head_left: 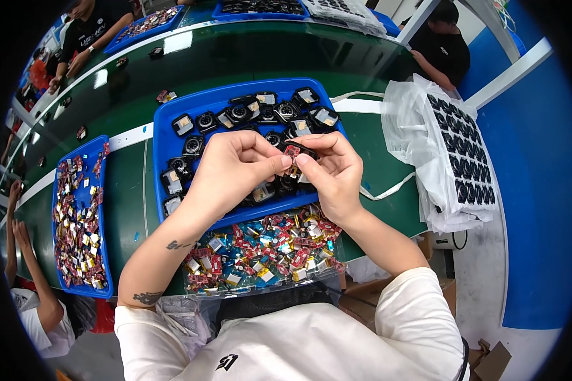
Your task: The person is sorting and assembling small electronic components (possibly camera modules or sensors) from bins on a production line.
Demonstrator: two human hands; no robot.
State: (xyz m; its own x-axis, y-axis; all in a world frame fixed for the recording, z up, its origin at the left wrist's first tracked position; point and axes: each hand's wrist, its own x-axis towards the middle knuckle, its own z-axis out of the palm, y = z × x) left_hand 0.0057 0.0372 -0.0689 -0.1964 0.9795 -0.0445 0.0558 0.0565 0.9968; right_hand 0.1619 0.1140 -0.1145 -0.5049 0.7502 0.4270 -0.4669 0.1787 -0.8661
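Observation:
Above a blue tray point(161, 149), my two hands meet with their fingertips pinched together. My right hand point(334, 178) grips a black watch case point(309, 151) by its edge, thumb in front and fingers behind. The thumb and index finger of my left hand point(225, 171) pinch a small red circuit board point(292, 151) at the case's open side. Fingers partly cover where board and case meet. Several black watch cases point(206, 121) lie in the tray below. Nearer my body, a clear tray holds a heap of red circuit boards with small batteries point(267, 251).
A green conveyor belt point(235, 60) runs behind the tray, carrying scattered parts. Another blue tray point(60, 254) of boards stands left. At right, black parts sit in rows on a white-wrapped stack point(467, 152). People sit at the far side and at left.

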